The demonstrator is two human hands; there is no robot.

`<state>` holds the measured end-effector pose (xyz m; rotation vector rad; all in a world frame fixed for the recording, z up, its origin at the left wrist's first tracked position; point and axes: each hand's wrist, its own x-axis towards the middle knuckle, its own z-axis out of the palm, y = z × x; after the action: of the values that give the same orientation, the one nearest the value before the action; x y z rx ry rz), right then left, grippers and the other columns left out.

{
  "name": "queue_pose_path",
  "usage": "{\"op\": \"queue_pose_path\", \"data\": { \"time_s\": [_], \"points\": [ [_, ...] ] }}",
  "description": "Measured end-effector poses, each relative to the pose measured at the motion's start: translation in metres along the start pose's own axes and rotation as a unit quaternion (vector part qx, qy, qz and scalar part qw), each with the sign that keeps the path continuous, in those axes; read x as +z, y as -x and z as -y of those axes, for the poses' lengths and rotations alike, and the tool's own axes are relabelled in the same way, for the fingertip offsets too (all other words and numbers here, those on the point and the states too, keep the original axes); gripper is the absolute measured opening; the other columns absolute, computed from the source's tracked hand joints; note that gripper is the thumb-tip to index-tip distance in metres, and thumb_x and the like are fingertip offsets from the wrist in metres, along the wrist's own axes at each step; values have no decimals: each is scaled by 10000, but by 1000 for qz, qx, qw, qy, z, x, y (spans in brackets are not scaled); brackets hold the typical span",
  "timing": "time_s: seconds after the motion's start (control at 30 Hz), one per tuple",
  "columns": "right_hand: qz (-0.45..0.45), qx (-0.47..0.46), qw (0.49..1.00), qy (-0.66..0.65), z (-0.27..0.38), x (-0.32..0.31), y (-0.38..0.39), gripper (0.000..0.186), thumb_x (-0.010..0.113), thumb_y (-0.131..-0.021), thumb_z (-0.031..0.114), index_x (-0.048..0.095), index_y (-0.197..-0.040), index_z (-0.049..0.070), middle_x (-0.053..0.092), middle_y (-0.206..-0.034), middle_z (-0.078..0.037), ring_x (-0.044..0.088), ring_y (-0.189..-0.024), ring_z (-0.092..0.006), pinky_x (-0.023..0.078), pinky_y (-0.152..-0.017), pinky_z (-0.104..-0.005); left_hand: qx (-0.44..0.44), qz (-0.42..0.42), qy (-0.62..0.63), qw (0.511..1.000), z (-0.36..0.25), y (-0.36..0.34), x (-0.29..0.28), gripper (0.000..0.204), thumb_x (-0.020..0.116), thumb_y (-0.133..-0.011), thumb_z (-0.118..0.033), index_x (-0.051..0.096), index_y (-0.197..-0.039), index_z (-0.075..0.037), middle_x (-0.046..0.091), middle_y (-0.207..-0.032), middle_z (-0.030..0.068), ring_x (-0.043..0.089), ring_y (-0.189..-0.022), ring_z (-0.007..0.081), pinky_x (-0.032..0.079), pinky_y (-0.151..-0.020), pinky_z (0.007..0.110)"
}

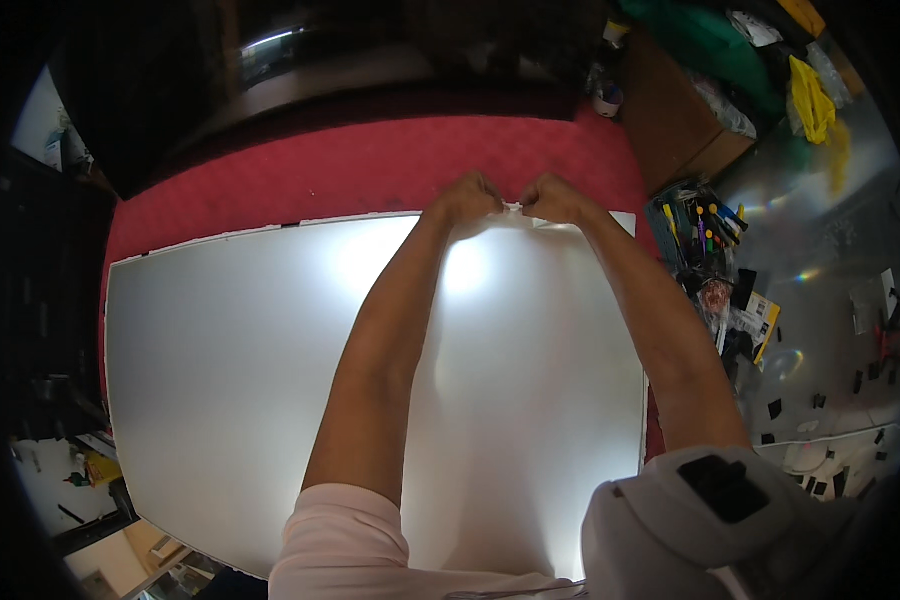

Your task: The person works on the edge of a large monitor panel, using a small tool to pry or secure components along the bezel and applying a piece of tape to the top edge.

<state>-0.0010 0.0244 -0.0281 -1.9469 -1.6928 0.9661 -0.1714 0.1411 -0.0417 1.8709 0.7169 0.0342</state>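
A large white glossy panel (225,370) lies on red padding (350,160), with bright patches of light on it. Both my arms reach over it to its far edge. My left hand (468,200) has its fingers curled at the edge, just left of a small pale piece (513,209). My right hand (552,200) is curled at the same edge, just right of that piece. The panel's top layer looks slightly lifted between and below my hands. What exactly the fingertips grip is too small to make out.
A dark screen (390,60) stands behind the padding. To the right are a cardboard box (675,115), a yellow plastic bag (812,100), a holder of screwdrivers (700,225) and a metallic surface (800,380) with scattered black bits. Dark equipment (50,320) stands at the left.
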Motion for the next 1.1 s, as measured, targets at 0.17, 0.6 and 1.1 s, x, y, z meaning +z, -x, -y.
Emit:
{"op": "queue_pose_path", "data": {
  "time_s": [0.17, 0.6, 1.1],
  "points": [
    [9, 19, 999, -26, 2, -4, -4, 199, 691, -708, 77, 718, -876, -27, 685, -752, -104, 599, -698, -146, 484, -672, -309, -20, -11, -8, 1000, 3, -2, -1, 266, 723, -662, -138, 721, -900, -19, 692, -941, 155, 634, -924, 237, 477, -822, 345],
    [50, 74, 993, -81, -3, -7, -14, 216, 705, -680, 114, 734, -853, -11, 689, -761, -74, 601, -700, -140, 481, -671, -276, -40, 37, 7, 999, -3, -1, -8, 261, 714, -643, -164, 747, -874, -48, 713, -915, 109, 638, -897, 221, 465, -853, 338],
    [-158, 4, 987, 16, 47, 16, 44, 190, 651, -851, 165, 678, -902, -16, 651, -729, -139, 611, -673, -228, 479, -668, -356, -29, 34, 92, 995, 2, -2, 0, 207, 683, -704, -115, 699, -880, -8, 681, -848, 90, 616, -825, 172, 477, -775, 310]
  ]
}}
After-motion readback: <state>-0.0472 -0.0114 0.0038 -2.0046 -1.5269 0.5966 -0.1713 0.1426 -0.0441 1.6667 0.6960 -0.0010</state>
